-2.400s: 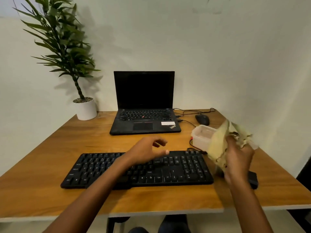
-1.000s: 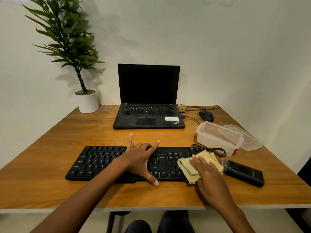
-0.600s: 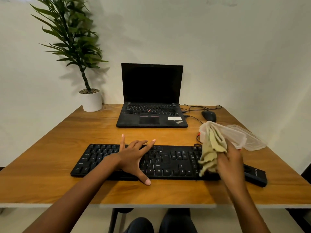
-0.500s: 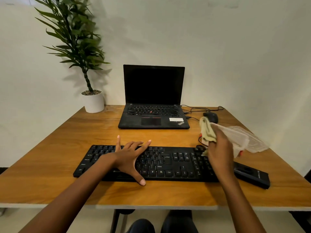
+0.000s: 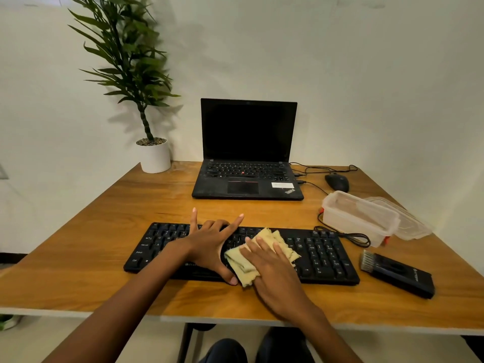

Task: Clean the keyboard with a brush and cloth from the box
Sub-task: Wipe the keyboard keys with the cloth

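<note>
One cloth (image 5: 239, 263) lowered onto keyboard (image 5: 323, 254) under right hand (image 5: 272, 271); left hand (image 5: 209, 244) alongside.

A desk workspace, office-like: wooden desk (image 5: 104, 231), open laptop (image 5: 247, 153) at centre, mouse (image 5: 337, 182), potted plant (image 5: 136, 100) upper left.

Matt black plastic keyboard (image 5: 324, 254), soft rough-edged yellow cloth (image 5: 242, 263), clear glossy plastic box (image 5: 358, 217) and lid (image 5: 411, 222), matt black plastic brush (image 5: 396, 273), smooth grained wooden table (image 5: 104, 231), glossy white pot (image 5: 154, 158).
</note>
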Demonstrator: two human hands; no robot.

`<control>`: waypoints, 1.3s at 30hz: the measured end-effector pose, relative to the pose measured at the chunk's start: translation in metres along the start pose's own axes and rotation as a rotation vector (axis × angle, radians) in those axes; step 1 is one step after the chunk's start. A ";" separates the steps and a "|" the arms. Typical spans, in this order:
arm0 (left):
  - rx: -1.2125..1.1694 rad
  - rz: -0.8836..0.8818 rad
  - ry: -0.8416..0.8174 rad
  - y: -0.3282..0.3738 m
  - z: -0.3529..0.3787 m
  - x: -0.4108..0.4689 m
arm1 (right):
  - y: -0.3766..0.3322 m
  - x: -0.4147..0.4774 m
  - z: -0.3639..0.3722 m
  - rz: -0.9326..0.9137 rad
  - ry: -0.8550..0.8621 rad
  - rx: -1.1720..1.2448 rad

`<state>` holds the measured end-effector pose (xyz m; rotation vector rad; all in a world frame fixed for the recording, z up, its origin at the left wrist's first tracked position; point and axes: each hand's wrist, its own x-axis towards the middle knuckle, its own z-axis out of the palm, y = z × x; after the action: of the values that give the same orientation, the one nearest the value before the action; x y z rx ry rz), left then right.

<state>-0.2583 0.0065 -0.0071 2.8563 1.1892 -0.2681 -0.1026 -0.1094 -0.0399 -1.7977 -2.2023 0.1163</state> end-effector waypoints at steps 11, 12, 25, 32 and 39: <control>-0.049 0.004 -0.029 -0.006 0.001 -0.003 | 0.047 -0.070 -0.044 -0.130 -0.098 -0.024; -0.066 0.007 -0.032 -0.007 0.003 -0.004 | 0.044 -0.073 -0.049 -0.112 -0.056 -0.061; -0.575 -0.334 0.161 -0.108 0.055 -0.101 | 0.032 0.032 -0.053 0.603 0.531 0.157; -0.844 -0.364 0.345 -0.104 0.074 -0.109 | -0.026 0.078 0.011 0.543 0.144 -0.049; -0.888 -0.307 0.400 -0.106 0.079 -0.108 | -0.102 0.127 0.042 0.303 0.078 0.051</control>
<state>-0.4194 -0.0019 -0.0631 1.9833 1.3380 0.6850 -0.2329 -0.0036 -0.0322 -2.0580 -1.8452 0.1624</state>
